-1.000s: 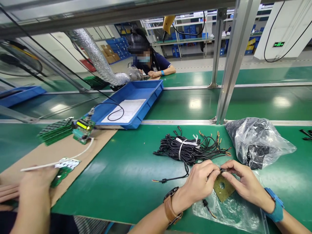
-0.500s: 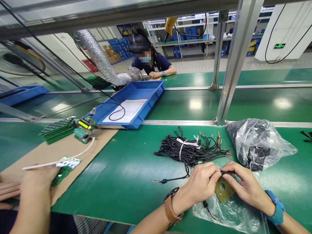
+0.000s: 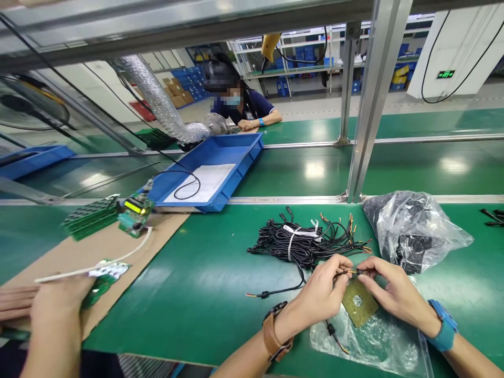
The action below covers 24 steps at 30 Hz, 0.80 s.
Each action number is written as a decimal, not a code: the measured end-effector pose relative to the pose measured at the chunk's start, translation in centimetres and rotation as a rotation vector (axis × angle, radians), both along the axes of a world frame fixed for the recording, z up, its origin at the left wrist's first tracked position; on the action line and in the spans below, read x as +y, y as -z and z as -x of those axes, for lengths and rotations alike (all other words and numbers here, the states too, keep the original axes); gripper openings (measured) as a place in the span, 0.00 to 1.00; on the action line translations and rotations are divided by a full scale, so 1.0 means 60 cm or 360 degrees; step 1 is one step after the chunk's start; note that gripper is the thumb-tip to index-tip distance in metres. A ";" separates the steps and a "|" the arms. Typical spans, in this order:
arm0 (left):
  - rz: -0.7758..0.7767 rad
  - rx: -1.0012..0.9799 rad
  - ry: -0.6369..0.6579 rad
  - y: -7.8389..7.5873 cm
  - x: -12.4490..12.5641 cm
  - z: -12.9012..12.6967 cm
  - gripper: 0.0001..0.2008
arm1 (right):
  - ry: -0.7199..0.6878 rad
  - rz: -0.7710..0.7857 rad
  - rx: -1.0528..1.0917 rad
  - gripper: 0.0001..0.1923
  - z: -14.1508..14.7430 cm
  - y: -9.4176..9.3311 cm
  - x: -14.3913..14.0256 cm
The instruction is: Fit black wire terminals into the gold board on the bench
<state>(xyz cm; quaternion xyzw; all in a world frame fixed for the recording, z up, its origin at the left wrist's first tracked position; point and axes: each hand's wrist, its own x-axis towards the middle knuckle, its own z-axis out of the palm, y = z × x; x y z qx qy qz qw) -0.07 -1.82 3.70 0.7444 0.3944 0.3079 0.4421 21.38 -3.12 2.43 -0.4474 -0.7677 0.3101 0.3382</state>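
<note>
Change: hands edged slightly up-frame, wire end now showing between fingertips.
Left hand [image 3: 321, 294]: pinching black wire [image 3: 342, 272], lower centre.
Right hand [image 3: 396, 294]: apparently gripping brass plate [image 3: 359, 303], lower right.
Behind: wire bundle [image 3: 305, 240].

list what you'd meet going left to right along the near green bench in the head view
a co-worker's hand on a green board → stack of green boards → bundle of black wires → left hand → brass plate → right hand → clear bag of black parts
</note>
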 end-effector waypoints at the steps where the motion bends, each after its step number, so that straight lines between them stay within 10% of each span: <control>1: -0.0004 -0.0017 0.0000 0.000 0.001 0.000 0.07 | 0.0007 0.0001 0.0000 0.05 0.000 0.001 0.001; 24: 0.0170 -0.0130 0.0025 0.042 0.005 -0.005 0.12 | -0.0165 -0.0099 0.0056 0.06 0.011 0.017 0.000</control>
